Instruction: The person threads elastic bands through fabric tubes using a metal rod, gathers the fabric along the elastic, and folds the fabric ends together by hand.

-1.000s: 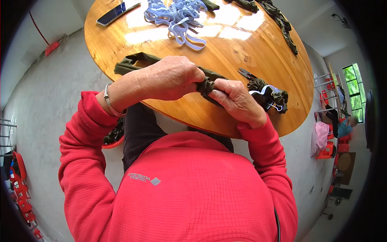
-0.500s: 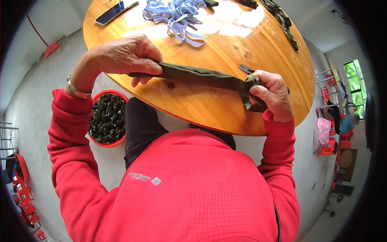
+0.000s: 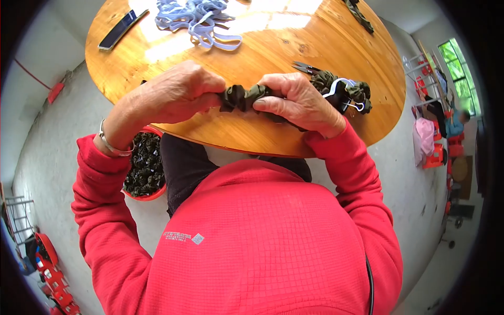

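A dark olive fabric tube is bunched into short folds between my hands, over the near part of the round wooden table. My left hand is closed around one end of the fabric. With thumb and fingers, my right hand pinches the gathered part a short way to the right. Just beyond the right hand lie bunched olive fabric pieces with a pale elastic loop. Small dark thread snips rest behind them.
Pale blue elastic bands lie in a tangled heap at the far side, with a phone to their left. A red basin of gathered dark fabric pieces stands on the floor. More olive cloth lies far right.
My hands have come closer together, and the stretched fabric tube is now bunched up between them. My right hand has moved left; pieces with pale elastic now show beside it.
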A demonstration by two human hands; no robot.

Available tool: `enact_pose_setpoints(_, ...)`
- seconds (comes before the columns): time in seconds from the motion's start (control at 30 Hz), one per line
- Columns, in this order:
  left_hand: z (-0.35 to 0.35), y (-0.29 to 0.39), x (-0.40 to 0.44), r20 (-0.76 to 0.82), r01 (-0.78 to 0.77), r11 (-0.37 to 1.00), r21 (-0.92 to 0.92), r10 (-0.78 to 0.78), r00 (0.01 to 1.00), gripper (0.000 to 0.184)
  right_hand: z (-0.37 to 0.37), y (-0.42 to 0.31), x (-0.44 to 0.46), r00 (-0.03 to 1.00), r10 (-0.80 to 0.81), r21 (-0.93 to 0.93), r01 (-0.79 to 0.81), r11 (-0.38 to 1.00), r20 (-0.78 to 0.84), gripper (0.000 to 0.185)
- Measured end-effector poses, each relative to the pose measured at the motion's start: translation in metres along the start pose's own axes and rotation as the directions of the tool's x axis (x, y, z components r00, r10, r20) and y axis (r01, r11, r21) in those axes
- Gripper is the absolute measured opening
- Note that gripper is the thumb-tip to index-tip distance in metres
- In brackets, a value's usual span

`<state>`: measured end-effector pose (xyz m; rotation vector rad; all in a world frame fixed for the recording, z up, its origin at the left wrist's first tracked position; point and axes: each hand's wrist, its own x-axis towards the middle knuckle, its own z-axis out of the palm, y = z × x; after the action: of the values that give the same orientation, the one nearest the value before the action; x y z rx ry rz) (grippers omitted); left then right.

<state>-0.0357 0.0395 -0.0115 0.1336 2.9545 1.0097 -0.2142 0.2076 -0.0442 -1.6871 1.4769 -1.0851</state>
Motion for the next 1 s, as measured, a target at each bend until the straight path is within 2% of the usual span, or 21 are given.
enact_pose_setpoints(0.1, 0.002, -0.010, -0.005, -0.057, -0.118, 0.993, 0.019, 0.119, 0.991, 0.007, -0.010, -0.003, -0.005, 0.993, 0.083, 0.051, -0.087, 0.995, 0.086, 0.020)
enact_pose_setpoints(0.13, 0.000, -0.010, -0.008, -0.049, -0.095, 0.996, 0.001, 0.095, 0.994, 0.006, -0.013, -0.005, -0.007, 0.989, 0.102, 0.062, -0.110, 0.992, 0.111, 0.020)
enact_pose_setpoints(0.17, -0.002, -0.009, -0.012, -0.044, -0.069, 0.997, -0.017, 0.068, 0.997, 0.006, -0.018, -0.009, -0.009, 0.980, 0.139, 0.005, -0.141, 0.990, 0.144, 0.021)
enact_pose_setpoints(0.27, -0.014, -0.017, -0.032, -0.075, 0.049, 0.996, -0.069, -0.054, 0.996, 0.003, -0.033, -0.013, -0.023, 0.963, 0.255, -0.106, -0.246, 0.963, 0.087, 0.018)
enact_pose_setpoints(0.3, -0.023, -0.032, -0.047, -0.046, 0.211, 0.957, -0.201, -0.224, 0.974, 0.005, -0.043, -0.009, -0.031, 0.961, 0.271, -0.062, -0.268, 0.961, 0.049, 0.015)
enact_pose_setpoints(0.33, -0.026, -0.031, -0.055, -0.105, 0.242, 0.918, -0.314, -0.286, 0.952, 0.010, -0.049, -0.010, -0.039, 0.928, 0.374, 0.045, -0.373, 0.927, 0.002, 0.014)
enact_pose_setpoints(0.4, -0.022, -0.032, -0.067, -0.127, 0.224, 0.876, -0.427, -0.303, 0.945, 0.014, -0.048, -0.008, -0.043, 0.918, 0.396, 0.079, -0.395, 0.915, 0.000, 0.014)
enact_pose_setpoints(0.5, -0.016, -0.027, -0.059, -0.059, 0.242, 0.921, -0.304, -0.271, 0.961, 0.015, -0.042, 0.006, -0.032, 0.990, 0.140, -0.177, -0.136, 0.975, 0.011, 0.023)
enact_pose_setpoints(0.53, -0.018, -0.025, -0.056, -0.045, 0.257, 0.918, -0.300, -0.283, 0.958, 0.016, -0.041, 0.004, -0.027, 0.996, -0.027, -0.348, -0.006, 0.937, -0.091, 0.027)
enact_pose_setpoints(0.6, -0.021, -0.020, -0.050, -0.013, 0.291, 0.910, -0.295, -0.308, 0.951, 0.016, -0.037, -0.004, -0.017, 0.901, -0.389, -0.671, 0.170, 0.721, -0.190, 0.035)
enact_pose_setpoints(0.63, -0.020, -0.019, -0.047, 0.005, 0.316, 0.911, -0.264, -0.327, 0.945, 0.014, -0.035, -0.013, -0.012, 0.899, -0.388, -0.712, 0.136, 0.689, -0.203, 0.043)
enact_pose_setpoints(0.73, -0.016, -0.001, -0.027, -0.018, 0.190, 0.976, -0.110, -0.194, 0.981, 0.013, -0.011, -0.026, 0.010, 0.873, -0.474, -0.704, 0.261, 0.660, -0.120, 0.038)
enact_pose_setpoints(0.77, -0.018, 0.010, -0.021, 0.023, 0.264, 0.959, -0.100, -0.263, 0.965, 0.013, -0.007, -0.032, 0.014, 0.953, -0.301, -0.629, 0.235, 0.741, 0.001, 0.027)
enact_pose_setpoints(0.87, -0.018, 0.007, -0.019, 0.103, 0.295, 0.850, -0.436, -0.278, 0.955, 0.015, -0.011, -0.030, 0.014, 0.988, -0.105, -0.395, 0.140, 0.908, 0.110, 0.018)
enact_pose_setpoints(0.93, -0.033, -0.002, -0.030, 0.187, 0.264, 0.845, -0.465, -0.197, 0.962, 0.020, -0.028, -0.040, 0.004, 0.994, -0.081, -0.342, 0.102, 0.934, 0.074, 0.017)
enact_pose_setpoints(1.0, -0.044, -0.007, -0.046, 0.242, 0.363, 0.694, -0.621, -0.270, 0.932, 0.018, -0.051, -0.047, -0.008, 0.995, -0.064, -0.324, 0.083, 0.942, 0.070, 0.018)
